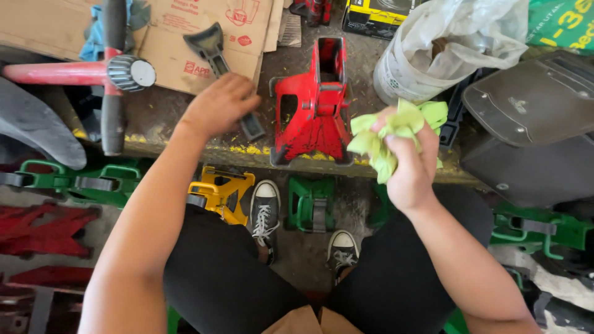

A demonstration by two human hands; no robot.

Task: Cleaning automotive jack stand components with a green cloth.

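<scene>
seen from above, a seated person works at a grimy ledge [185, 133] strewn with workshop gear. the right hand [408, 167] is raised over the ledge's edge with its fingers [396, 133] pressed together around a crumpled lime-green rag [396, 127], which bunches out above and below the fist. the left hand [219, 105] rests knuckles up on a dark grey post [216, 52] with a forked top, lying on the ledge and partly on flattened cardboard [185, 31] — whether those fingers are curled round the post or merely laid on it cannot be told. between the hands, touching neither, a red jack stand [309, 105] with chipped paint lies flat on the ledge. behind it sit a white plastic bag [445, 43] and a black case [532, 99]; at far left a red tool with a ribbed knob [130, 73]. on the floor below — a yellow stand [223, 192], green stands [309, 204] and the person's two sneakers [265, 213].
</scene>
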